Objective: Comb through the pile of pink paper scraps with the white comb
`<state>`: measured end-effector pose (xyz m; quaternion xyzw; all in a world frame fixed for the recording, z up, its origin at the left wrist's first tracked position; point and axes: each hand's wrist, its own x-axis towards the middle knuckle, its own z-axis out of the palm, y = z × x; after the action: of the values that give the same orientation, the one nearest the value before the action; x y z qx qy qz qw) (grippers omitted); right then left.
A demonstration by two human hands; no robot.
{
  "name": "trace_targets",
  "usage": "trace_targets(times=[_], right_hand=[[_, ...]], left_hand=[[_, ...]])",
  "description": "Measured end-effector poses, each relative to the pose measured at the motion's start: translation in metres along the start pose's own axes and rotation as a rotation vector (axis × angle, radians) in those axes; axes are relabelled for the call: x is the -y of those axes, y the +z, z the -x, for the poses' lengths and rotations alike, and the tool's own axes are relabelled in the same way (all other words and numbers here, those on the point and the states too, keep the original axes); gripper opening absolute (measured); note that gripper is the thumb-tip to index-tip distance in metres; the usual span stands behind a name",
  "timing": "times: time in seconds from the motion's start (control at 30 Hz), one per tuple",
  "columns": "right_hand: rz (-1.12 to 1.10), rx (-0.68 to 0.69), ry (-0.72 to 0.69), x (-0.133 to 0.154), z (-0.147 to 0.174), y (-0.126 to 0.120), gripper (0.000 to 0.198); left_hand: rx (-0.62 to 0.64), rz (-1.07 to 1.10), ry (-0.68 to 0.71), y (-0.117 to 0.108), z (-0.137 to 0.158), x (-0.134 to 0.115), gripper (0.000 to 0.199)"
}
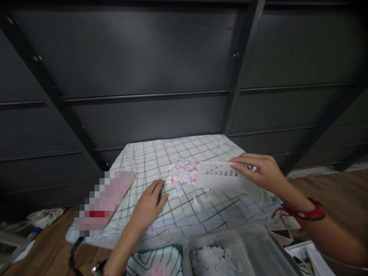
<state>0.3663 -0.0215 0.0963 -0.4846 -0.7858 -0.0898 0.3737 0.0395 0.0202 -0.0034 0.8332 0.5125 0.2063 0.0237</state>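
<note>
My right hand [258,170] grips the slotted rim of a white plastic basket [221,182], thumb on the near side. The basket is tipped, and one end of it meets a pile of torn paper scraps [184,172], white with pink-red marks. On the left of the pile, my left hand [149,203] rests palm down on a white checked cloth [172,147], its fingers stretched out and holding nothing. A few loose scraps [197,203] lie nearer to me on the cloth. What the basket contains, if anything, is hidden.
A clear plastic bin [186,255] with paper scraps stands at the near edge, beside a striped cloth [169,257]. A blurred-out flat pink item [112,199] lies at left. Behind the table rises a dark panelled wall [149,53]. An open box [310,253] sits at lower right.
</note>
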Motion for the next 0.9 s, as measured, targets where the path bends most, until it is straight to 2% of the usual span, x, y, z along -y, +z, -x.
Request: trace_targets(times=[0.1, 0.23, 0.57, 0.73, 0.9], right_hand=[[-0.003, -0.024, 0.012, -0.004, -0.001, -0.011, 0.021], [-0.017, 0.04, 0.022, -0.012, 0.005, -0.022, 0.02], [-0.01, 0.037, -0.008, -0.006, 0.001, -0.003, 0.02], [-0.013, -0.011, 0.013, -0.008, -0.001, -0.013, 0.019], [-0.006, 0.049, 0.005, -0.012, 0.006, -0.021, 0.019]], left_hand=[[0.012, 0.004, 0.003, 0.0, 0.001, 0.0, 0.045], [0.014, 0.013, 0.001, 0.0, 0.0, 0.001, 0.047], [-0.009, 0.015, 0.022, 0.0, 0.0, -0.001, 0.042], [-0.015, 0.015, 0.028, 0.0, 0.0, 0.0, 0.041], [0.021, 0.011, 0.004, 0.0, -0.001, -0.001, 0.044]])
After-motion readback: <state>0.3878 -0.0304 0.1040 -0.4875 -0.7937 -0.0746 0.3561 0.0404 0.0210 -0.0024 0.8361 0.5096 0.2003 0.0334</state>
